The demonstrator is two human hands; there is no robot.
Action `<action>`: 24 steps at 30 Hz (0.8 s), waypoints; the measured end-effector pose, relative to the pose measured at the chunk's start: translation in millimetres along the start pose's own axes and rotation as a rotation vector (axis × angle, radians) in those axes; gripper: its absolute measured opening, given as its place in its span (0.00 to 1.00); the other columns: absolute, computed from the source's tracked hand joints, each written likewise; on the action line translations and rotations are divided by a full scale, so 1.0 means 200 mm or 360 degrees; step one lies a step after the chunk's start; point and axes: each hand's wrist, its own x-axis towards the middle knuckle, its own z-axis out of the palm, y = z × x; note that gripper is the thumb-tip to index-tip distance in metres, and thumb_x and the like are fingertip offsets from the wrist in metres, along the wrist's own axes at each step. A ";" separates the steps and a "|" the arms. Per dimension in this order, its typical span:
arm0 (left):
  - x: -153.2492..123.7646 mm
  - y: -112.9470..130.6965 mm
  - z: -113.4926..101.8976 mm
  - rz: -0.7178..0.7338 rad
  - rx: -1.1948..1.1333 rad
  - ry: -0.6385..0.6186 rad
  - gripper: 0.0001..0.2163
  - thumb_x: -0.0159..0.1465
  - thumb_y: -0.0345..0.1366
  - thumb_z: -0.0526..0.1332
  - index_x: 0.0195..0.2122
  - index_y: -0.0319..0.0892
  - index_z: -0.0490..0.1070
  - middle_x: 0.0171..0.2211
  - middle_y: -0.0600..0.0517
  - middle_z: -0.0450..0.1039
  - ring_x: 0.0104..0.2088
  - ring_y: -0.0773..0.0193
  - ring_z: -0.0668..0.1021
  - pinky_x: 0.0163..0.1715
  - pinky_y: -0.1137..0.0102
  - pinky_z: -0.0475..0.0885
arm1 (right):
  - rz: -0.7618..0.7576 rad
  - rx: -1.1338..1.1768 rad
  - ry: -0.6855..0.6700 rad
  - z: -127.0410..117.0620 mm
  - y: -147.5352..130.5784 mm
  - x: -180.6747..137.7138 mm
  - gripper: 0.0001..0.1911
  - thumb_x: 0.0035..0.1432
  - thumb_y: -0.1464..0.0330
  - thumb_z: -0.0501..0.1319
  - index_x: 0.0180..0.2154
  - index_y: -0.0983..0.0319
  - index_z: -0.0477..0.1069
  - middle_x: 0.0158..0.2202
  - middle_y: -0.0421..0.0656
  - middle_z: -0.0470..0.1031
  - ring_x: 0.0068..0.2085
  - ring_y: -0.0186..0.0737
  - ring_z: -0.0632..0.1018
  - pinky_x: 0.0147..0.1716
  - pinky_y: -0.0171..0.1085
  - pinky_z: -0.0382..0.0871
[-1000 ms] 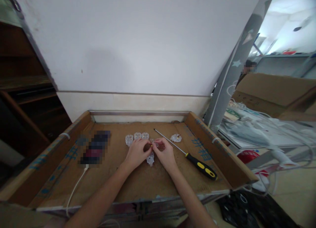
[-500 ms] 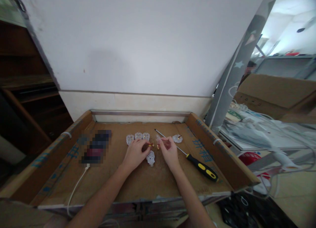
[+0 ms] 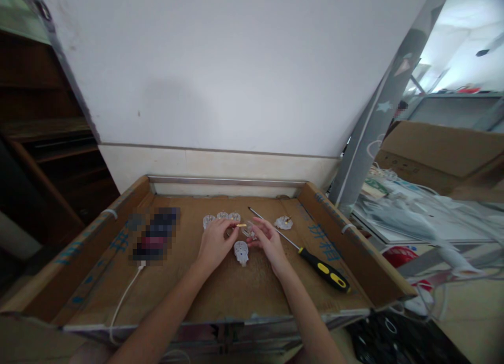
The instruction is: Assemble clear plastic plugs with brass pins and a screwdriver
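My left hand (image 3: 216, 241) pinches a small brass metal strip (image 3: 241, 225) between thumb and fingertips. Close by on the right, my right hand (image 3: 268, 243) has its fingers closed on a clear plastic plug part (image 3: 249, 231), whose details are too small to make out. Below and between the hands lies a clear plastic plug shell (image 3: 241, 252) on the cardboard. Just beyond my left hand sit several clear plug pieces (image 3: 222, 216) with metal in them, partly hidden by the fingers. Another clear plug piece (image 3: 283, 222) with brass metal rests to the right.
A screwdriver (image 3: 323, 269) with a black and yellow handle lies right of my hands. At left is a blurred-out phone (image 3: 157, 234) on a white cable (image 3: 125, 301). Raised cardboard sides (image 3: 348, 243) edge the work surface. Clutter and a cardboard box (image 3: 441, 148) stand farther right.
The brass strip in my left hand now shows lying level between the fingertips. My right hand has turned and its fingers have spread somewhat around the clear part.
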 end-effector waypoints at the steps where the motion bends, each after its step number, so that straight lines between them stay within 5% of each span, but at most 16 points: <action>1: 0.00 0.00 0.00 0.0008 0.0003 0.0004 0.06 0.62 0.32 0.58 0.38 0.44 0.73 0.35 0.52 0.76 0.38 0.61 0.76 0.41 0.66 0.68 | 0.0008 0.0005 -0.0001 0.00 0.00 0.00 0.27 0.39 0.55 0.69 0.41 0.61 0.69 0.30 0.39 0.73 0.23 0.35 0.76 0.21 0.36 0.74; 24: -0.01 0.00 0.00 0.0410 0.0487 0.0008 0.08 0.61 0.30 0.59 0.40 0.45 0.72 0.35 0.52 0.76 0.38 0.59 0.74 0.40 0.65 0.66 | 0.0099 0.0032 0.0136 0.00 -0.01 0.00 0.25 0.34 0.55 0.70 0.34 0.63 0.73 0.23 0.35 0.72 0.18 0.29 0.73 0.18 0.32 0.72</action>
